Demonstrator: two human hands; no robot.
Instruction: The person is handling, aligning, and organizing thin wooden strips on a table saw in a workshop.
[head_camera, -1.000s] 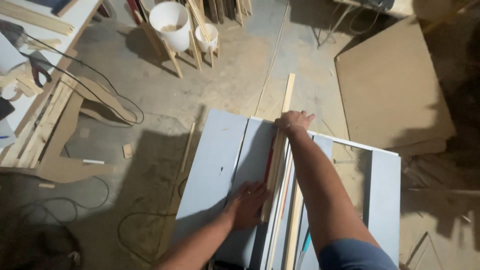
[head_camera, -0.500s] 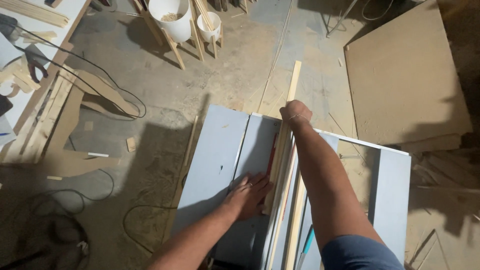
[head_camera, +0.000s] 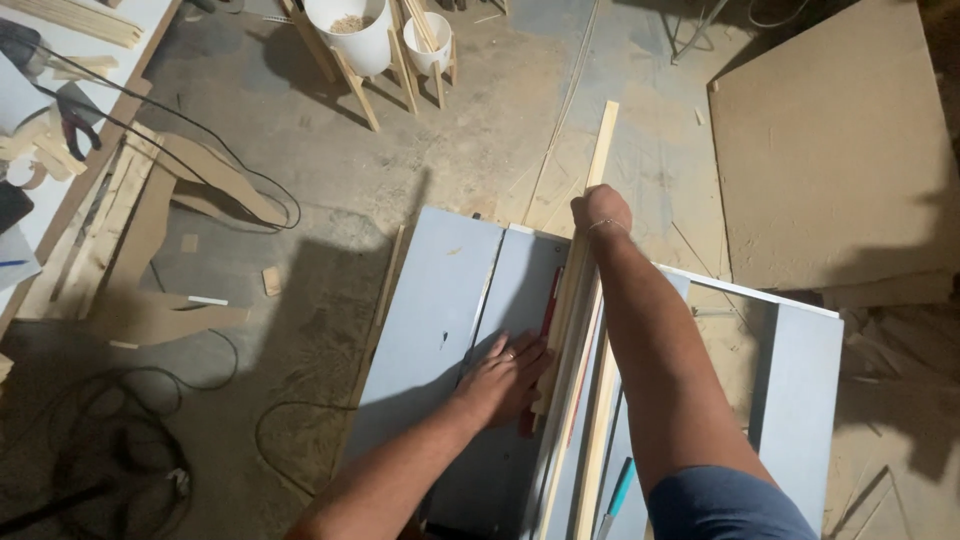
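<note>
Now the left hand (head_camera: 508, 375) lies flat, fingers spread, on the grey counter (head_camera: 440, 310), pressing against the side of a long pale wooden strip (head_camera: 575, 290). The right hand (head_camera: 598, 208) is closed around the same strip further along, near the far edge of the counter, where the strip sticks out over the dusty floor (head_camera: 330, 180). A red narrow insert (head_camera: 550, 300) sits just beside the strip, on its left. Beyond the counter, two white buckets (head_camera: 352, 35) stand on wooden legs. A large brown board (head_camera: 830, 150) lies right of the strip.
</note>
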